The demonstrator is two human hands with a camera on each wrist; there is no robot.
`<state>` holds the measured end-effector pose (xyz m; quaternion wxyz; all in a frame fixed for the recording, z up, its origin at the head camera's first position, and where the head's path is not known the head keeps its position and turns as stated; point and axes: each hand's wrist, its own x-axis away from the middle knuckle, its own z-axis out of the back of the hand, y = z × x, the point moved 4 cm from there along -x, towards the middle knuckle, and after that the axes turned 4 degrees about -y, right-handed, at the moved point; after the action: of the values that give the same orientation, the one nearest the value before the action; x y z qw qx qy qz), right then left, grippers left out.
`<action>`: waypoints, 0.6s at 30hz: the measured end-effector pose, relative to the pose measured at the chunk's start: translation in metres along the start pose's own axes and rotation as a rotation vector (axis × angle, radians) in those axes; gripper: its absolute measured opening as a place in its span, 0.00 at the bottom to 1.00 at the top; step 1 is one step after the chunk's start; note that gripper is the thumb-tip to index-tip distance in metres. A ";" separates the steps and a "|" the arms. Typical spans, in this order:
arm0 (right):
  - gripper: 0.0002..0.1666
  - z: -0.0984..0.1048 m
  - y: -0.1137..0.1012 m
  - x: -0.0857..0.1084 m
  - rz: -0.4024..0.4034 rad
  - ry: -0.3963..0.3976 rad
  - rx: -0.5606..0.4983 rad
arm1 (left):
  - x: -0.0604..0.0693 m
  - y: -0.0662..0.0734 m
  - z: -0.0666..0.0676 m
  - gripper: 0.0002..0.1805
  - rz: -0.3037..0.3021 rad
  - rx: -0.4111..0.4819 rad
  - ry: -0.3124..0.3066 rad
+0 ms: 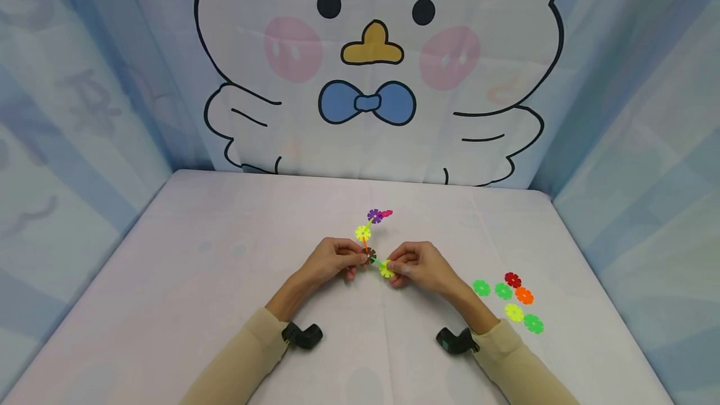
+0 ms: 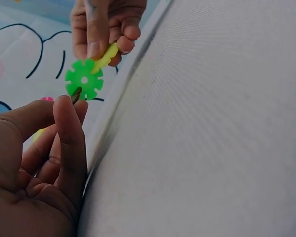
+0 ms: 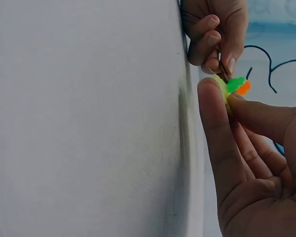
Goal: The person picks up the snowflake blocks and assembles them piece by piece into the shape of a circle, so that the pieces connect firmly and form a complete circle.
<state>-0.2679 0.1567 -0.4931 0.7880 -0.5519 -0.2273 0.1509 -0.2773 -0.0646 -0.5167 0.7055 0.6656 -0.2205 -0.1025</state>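
Notched plastic discs are joined edge to edge in a crooked chain between the two hands. My left hand (image 1: pixel 333 257) pinches the brown disc (image 1: pixel 370 257) between thumb and fingertips. My right hand (image 1: pixel 423 265) pinches the yellow disc (image 1: pixel 385 269) at the near end. Between them sits a green disc (image 2: pixel 84 81), slotted into both. Beyond the brown one, the chain runs up through an orange disc (image 1: pixel 365 244), another yellow disc (image 1: pixel 362 232), a purple disc (image 1: pixel 374 216) and a pink disc (image 1: pixel 386 213). The fingers hide parts of the held discs.
Several loose discs lie flat on the white table (image 1: pixel 185 280) at the right, among them a red disc (image 1: pixel 512 279), an orange loose disc (image 1: pixel 524 295) and a yellow loose disc (image 1: pixel 514 312). A cartoon-printed curtain (image 1: pixel 371 149) hangs behind the table, with blue cloth on both sides.
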 end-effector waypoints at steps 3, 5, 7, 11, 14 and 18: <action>0.10 0.001 -0.001 0.001 -0.016 0.003 0.022 | -0.001 0.000 0.000 0.10 -0.005 0.002 -0.004; 0.10 0.003 -0.002 0.002 -0.018 0.007 0.050 | -0.001 0.000 0.000 0.10 -0.005 0.003 -0.006; 0.10 0.004 -0.003 0.002 -0.004 0.009 0.094 | -0.001 0.000 0.000 0.11 -0.008 -0.001 -0.005; 0.09 0.005 -0.005 0.003 0.028 0.013 0.155 | -0.001 0.000 0.001 0.13 -0.017 -0.012 0.001; 0.09 0.005 -0.006 0.003 0.041 0.025 0.181 | -0.001 0.000 0.001 0.14 -0.032 -0.016 -0.002; 0.09 0.006 -0.007 0.004 0.052 0.050 0.174 | -0.001 0.001 -0.001 0.15 -0.040 -0.031 -0.031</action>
<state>-0.2673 0.1609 -0.4846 0.8341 -0.4907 -0.1794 0.1769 -0.2782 -0.0634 -0.5156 0.7100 0.6574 -0.2164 -0.1302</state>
